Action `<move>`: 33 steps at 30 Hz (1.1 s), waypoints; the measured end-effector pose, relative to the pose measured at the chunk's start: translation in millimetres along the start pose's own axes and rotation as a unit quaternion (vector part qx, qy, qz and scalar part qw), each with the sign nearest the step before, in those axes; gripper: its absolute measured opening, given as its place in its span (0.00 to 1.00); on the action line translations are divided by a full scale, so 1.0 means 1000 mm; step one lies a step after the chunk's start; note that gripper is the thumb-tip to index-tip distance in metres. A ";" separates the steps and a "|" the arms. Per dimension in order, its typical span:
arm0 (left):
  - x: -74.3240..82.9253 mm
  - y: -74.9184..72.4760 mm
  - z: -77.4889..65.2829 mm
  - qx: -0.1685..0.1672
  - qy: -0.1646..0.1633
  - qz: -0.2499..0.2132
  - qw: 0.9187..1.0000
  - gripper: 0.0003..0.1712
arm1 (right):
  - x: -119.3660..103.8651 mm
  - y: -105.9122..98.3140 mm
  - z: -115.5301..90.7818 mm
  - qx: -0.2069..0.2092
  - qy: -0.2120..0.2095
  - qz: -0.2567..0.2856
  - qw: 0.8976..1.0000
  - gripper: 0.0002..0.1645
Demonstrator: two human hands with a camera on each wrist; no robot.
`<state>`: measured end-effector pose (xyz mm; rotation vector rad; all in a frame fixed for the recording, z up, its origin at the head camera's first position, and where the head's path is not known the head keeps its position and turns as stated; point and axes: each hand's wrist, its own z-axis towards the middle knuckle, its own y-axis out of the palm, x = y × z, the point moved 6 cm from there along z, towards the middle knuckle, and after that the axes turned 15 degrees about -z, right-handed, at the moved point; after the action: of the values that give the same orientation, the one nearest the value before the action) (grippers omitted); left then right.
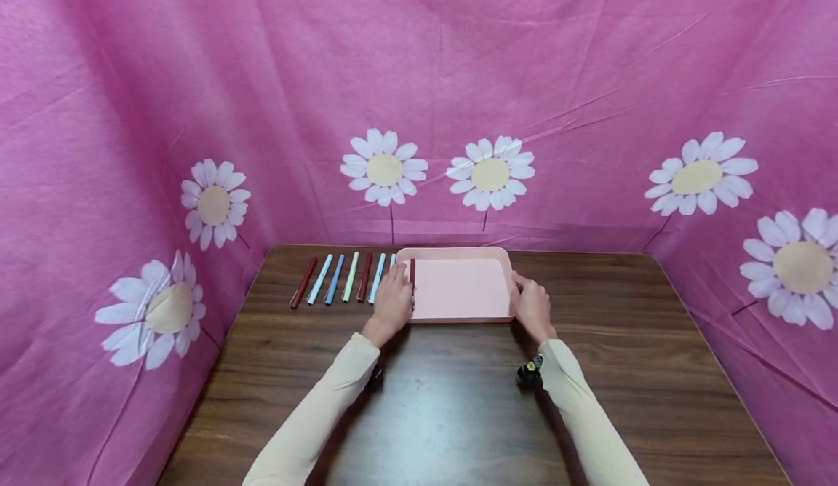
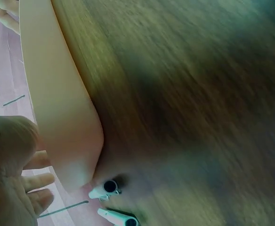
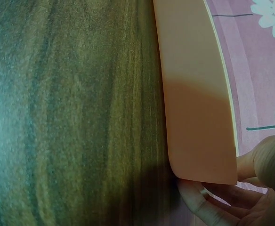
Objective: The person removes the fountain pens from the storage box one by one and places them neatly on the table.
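A shallow pink tray (image 1: 465, 320) lies on the wooden table near its far edge. My left hand (image 1: 394, 297) grips the tray's left side; in the left wrist view its fingers (image 2: 39, 181) bend against the corner of the wall. On the opposite side, my right hand (image 1: 533, 308) holds the right wall, with fingers (image 3: 198, 200) curled under the corner in the right wrist view. Inside the tray, along its left wall, is a dark red pen (image 1: 412, 273), partly hidden by the left hand.
Left of the tray, several capped pens lie in a row, among them a dark red pen (image 1: 303, 282), a blue pen (image 1: 334, 279) and a pale green pen (image 1: 350, 277). A pink cloth with daisies (image 1: 419, 71) hangs behind the wooden table (image 1: 452, 406) and at both sides.
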<state>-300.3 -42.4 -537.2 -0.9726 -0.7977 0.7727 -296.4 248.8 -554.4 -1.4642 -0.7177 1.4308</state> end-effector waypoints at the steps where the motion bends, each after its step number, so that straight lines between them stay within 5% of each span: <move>1: 0.000 0.001 0.001 -0.002 -0.005 0.000 1.000 0.11 | 0.000 0.000 0.000 0.000 0.000 0.001 1.000 0.25; 9: 0.011 0.008 0.007 -0.039 -0.048 0.005 0.998 0.14 | 0.000 -0.001 0.000 0.001 0.002 0.005 1.000 0.24; 17: 0.013 0.012 0.010 -0.065 -0.079 0.022 0.995 0.06 | 0.000 -0.001 0.000 -0.016 0.000 0.017 1.000 0.29; 33: 0.014 0.004 0.011 -0.076 -0.021 -0.061 0.995 0.09 | 0.004 -0.004 0.001 -0.037 0.018 0.087 0.995 0.29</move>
<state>-304.2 -24.4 -534.2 -1.0350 -0.9535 0.6347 -295.5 254.2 -552.3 -1.6387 -0.6396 1.5194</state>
